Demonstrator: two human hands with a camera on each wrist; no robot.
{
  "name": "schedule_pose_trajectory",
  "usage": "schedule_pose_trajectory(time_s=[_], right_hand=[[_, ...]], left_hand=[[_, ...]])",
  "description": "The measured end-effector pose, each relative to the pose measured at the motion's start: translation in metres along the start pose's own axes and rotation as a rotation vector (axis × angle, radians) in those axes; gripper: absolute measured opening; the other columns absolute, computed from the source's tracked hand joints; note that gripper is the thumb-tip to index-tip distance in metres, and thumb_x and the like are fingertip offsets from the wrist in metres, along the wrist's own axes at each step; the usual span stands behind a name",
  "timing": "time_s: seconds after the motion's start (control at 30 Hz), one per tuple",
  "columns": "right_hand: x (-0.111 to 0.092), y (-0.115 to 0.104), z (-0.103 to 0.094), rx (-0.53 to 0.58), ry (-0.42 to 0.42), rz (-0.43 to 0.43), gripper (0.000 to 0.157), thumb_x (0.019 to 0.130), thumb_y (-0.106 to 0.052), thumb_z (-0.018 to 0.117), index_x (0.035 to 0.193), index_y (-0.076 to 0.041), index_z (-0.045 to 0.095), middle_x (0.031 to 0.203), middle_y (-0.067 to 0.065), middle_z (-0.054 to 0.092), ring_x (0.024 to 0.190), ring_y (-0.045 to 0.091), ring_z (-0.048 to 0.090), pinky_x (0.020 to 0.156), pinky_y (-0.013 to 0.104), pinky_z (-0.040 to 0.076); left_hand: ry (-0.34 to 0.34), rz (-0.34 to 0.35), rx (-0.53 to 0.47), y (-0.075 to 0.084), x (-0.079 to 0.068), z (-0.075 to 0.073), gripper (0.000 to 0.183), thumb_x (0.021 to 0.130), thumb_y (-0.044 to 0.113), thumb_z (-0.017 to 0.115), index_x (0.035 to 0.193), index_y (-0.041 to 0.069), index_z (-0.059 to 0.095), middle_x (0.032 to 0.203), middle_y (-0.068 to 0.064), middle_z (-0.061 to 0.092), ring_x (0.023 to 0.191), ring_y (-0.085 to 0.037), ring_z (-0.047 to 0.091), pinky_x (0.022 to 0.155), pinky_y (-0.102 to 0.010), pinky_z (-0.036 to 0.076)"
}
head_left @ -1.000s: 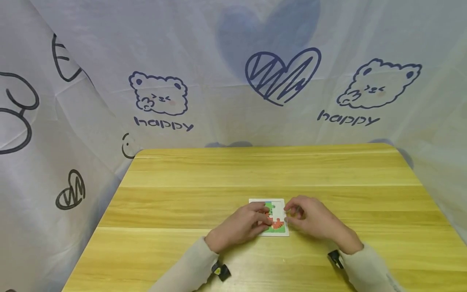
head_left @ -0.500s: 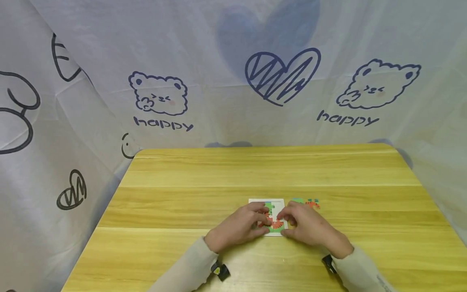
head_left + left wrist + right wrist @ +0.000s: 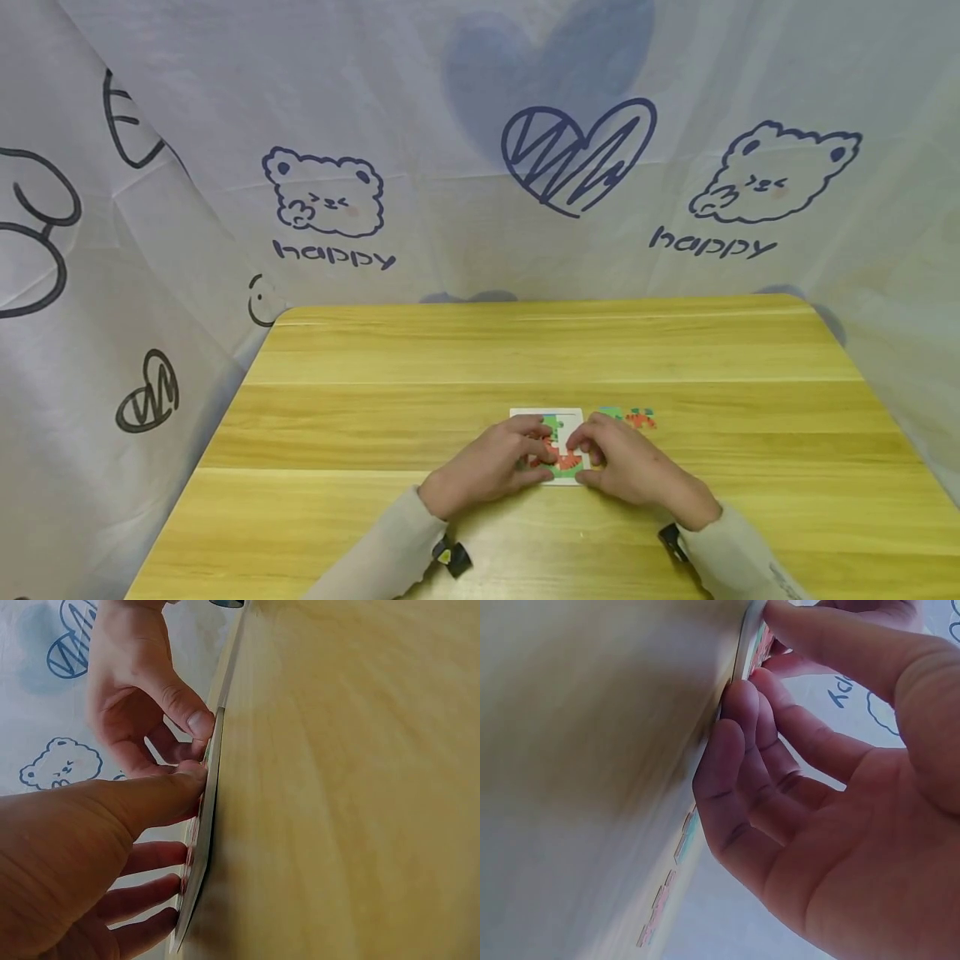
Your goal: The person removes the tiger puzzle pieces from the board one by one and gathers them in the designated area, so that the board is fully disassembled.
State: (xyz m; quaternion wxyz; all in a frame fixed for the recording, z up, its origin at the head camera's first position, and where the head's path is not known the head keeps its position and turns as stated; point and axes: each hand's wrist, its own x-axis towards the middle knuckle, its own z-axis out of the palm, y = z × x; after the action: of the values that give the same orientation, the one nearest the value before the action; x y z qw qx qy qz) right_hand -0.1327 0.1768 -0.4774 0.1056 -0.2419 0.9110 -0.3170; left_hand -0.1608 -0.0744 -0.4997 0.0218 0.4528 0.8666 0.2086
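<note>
A small square puzzle board [image 3: 523, 411] with a white border lies on the table, partly covered by both hands. Green and red-orange pieces fill its visible left and bottom parts; its upper right shows bare white. My left hand [image 3: 487, 467] rests its fingertips on the left side of the board. With thumb and index fingertip, my right hand [image 3: 637, 467] touches the lower-right piece [image 3: 568, 462]. In the right wrist view, its other fingers [image 3: 720, 765] bend beside the board's edge. Behind the right hand lie a green loose piece [image 3: 611, 412] and a red-orange loose piece [image 3: 641, 420].
The wooden table [image 3: 375, 358] extends around the board on every side. A white cloth [image 3: 450, 233] printed with bears and hearts hangs behind the table and along its sides. Dark straps with small devices [image 3: 452, 556] sit at the wrists.
My right hand has moved left from the board's right edge onto its lower-right piece, bringing the loose pieces behind it into sight. The left hand stays in place.
</note>
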Motion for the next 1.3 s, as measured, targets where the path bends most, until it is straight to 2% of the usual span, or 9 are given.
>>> schedule_pose_trajectory(time_s=[0.27, 0.47, 0.63, 0.83, 1.0, 1.3], right_hand=[[0.000, 0.001, 0.002, 0.060, -0.002, -0.001, 0.031, 0.091, -0.007, 0.088, 0.114, -0.011, 0.067, 0.099, -0.001, 0.060, 0.081, 0.007, 0.052, 0.071, 0.021, 0.045], [0.000, 0.000, 0.002, 0.065, 0.000, -0.006, 0.031, 0.092, -0.008, 0.088, 0.114, -0.011, 0.067, 0.099, -0.001, 0.060, 0.081, 0.006, 0.052, 0.071, 0.021, 0.046], [0.000, 0.000, 0.001, 0.060, 0.003, -0.002, 0.032, 0.091, -0.007, 0.088, 0.114, -0.012, 0.067, 0.099, -0.001, 0.061, 0.082, 0.007, 0.053, 0.071, 0.021, 0.046], [0.002, 0.000, 0.000, 0.058, 0.008, 0.007, 0.032, 0.090, -0.006, 0.088, 0.110, -0.015, 0.066, 0.089, -0.004, 0.062, 0.077, 0.007, 0.054, 0.068, 0.021, 0.047], [0.003, 0.003, -0.001, 0.104, 0.004, -0.013, 0.026, 0.094, -0.004, 0.082, 0.111, -0.014, 0.066, 0.086, -0.007, 0.066, 0.073, 0.001, 0.056, 0.066, 0.022, 0.049], [0.003, 0.011, -0.002, 0.178, 0.026, -0.047, 0.020, 0.099, -0.002, 0.076, 0.109, -0.017, 0.067, 0.092, -0.005, 0.070, 0.083, 0.001, 0.064, 0.074, 0.022, 0.057]], left_hand=[[-0.002, -0.005, -0.018, 0.000, 0.000, -0.001, 0.022, 0.101, 0.030, 0.081, 0.114, 0.013, 0.086, 0.137, -0.007, 0.074, 0.135, -0.024, 0.066, 0.120, -0.035, 0.054], [-0.007, -0.008, -0.014, 0.001, 0.000, -0.002, 0.022, 0.102, 0.032, 0.080, 0.114, 0.014, 0.086, 0.132, -0.004, 0.074, 0.128, -0.020, 0.067, 0.116, -0.031, 0.055], [0.009, 0.011, -0.022, 0.001, 0.000, -0.002, 0.021, 0.101, 0.029, 0.081, 0.113, 0.013, 0.086, 0.130, -0.006, 0.074, 0.126, -0.021, 0.067, 0.115, -0.033, 0.056], [0.003, 0.019, -0.018, 0.001, 0.001, -0.002, 0.020, 0.101, 0.029, 0.081, 0.113, 0.014, 0.086, 0.127, -0.003, 0.074, 0.124, -0.018, 0.067, 0.114, -0.029, 0.055], [-0.006, 0.014, -0.021, 0.001, 0.002, -0.002, 0.018, 0.102, 0.028, 0.080, 0.113, 0.015, 0.085, 0.123, 0.000, 0.073, 0.118, -0.015, 0.067, 0.109, -0.025, 0.056], [-0.008, 0.015, -0.028, 0.002, 0.001, -0.003, 0.018, 0.103, 0.029, 0.080, 0.112, 0.014, 0.085, 0.122, 0.000, 0.072, 0.114, -0.015, 0.066, 0.104, -0.025, 0.057]])
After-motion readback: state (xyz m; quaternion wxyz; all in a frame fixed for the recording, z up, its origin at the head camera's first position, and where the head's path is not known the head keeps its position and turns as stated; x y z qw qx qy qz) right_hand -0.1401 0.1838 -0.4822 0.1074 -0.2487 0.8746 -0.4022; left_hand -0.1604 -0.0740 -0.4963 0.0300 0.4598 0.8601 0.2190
